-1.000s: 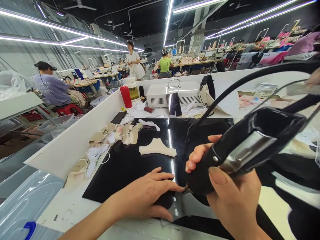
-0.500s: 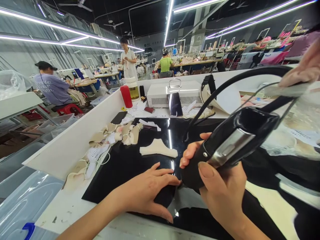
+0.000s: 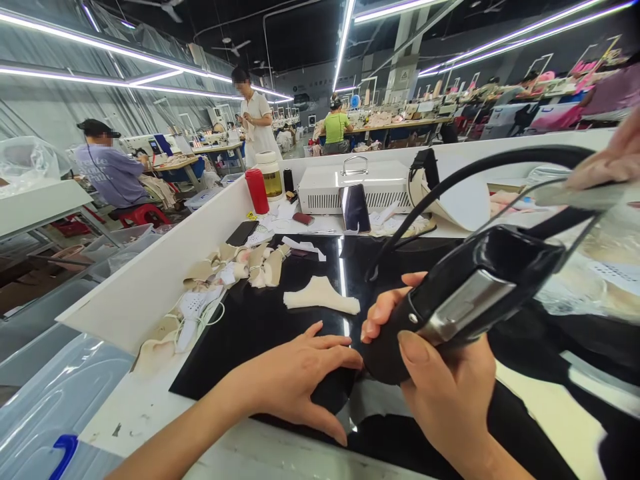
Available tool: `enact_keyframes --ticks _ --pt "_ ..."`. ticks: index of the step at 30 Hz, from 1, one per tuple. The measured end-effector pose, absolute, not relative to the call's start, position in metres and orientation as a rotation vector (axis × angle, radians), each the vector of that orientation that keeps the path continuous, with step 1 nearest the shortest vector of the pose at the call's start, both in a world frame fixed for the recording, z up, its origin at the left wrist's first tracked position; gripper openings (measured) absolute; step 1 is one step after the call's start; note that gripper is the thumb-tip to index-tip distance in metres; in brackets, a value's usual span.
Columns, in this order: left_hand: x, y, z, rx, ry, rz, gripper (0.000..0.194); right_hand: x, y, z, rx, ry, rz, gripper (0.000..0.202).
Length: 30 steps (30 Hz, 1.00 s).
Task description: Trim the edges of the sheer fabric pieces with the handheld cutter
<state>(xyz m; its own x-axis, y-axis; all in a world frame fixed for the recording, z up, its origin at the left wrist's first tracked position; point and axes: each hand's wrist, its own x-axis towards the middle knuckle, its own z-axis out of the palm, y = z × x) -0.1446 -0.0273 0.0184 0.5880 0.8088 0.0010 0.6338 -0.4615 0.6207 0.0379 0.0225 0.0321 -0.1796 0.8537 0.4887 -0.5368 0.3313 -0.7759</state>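
My left hand (image 3: 305,373) lies palm down with its fingers spread, on dark glossy material at the front of the black work surface (image 3: 260,320). My right hand (image 3: 450,387) is wrapped round a black handheld tool (image 3: 465,300) with a metal plate on its side and a thick black cable. The tool's lower end is beside my left fingertips, and what lies under it is hidden. A cream shaped piece (image 3: 321,295) rests flat beyond my left hand. A larger cream piece (image 3: 555,407) lies to the right, partly under black material.
Beige pieces with white tags (image 3: 200,307) line the left edge. At the back are a red cup (image 3: 257,192), a jar (image 3: 271,177), a white vented box (image 3: 355,187) and a phone (image 3: 355,208). Another person's hand (image 3: 615,153) shows at upper right. Several people are farther off.
The view has shifted slightly, so the scene sits a little to the right. Both hands and the tool hold nearly the same places. The standing person in white has turned a little.
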Motion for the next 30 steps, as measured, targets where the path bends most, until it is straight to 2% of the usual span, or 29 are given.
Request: enact_keyframes --ticks 3,12,18,24,30 --pt "-0.146 -0.026 0.019 2.215 1.113 0.378 0.076 0.039 0.017 0.032 -0.291 -1.203 1.331 0.038" --pt "-0.146 -0.024 0.022 2.195 1.127 0.328 0.086 0.040 0.011 0.033 -0.343 -1.246 1.300 0.019" --pt "-0.145 -0.025 0.023 2.243 1.145 0.334 0.081 0.033 0.002 0.041 -0.252 -1.296 1.302 0.031" --pt "-0.143 -0.025 0.021 2.241 1.157 0.358 0.079 0.036 -0.002 0.030 -0.288 -1.349 1.281 0.015" --pt "-0.144 -0.025 0.021 2.230 1.102 0.364 0.083 0.043 0.003 0.015 -0.382 -1.264 1.417 0.040"
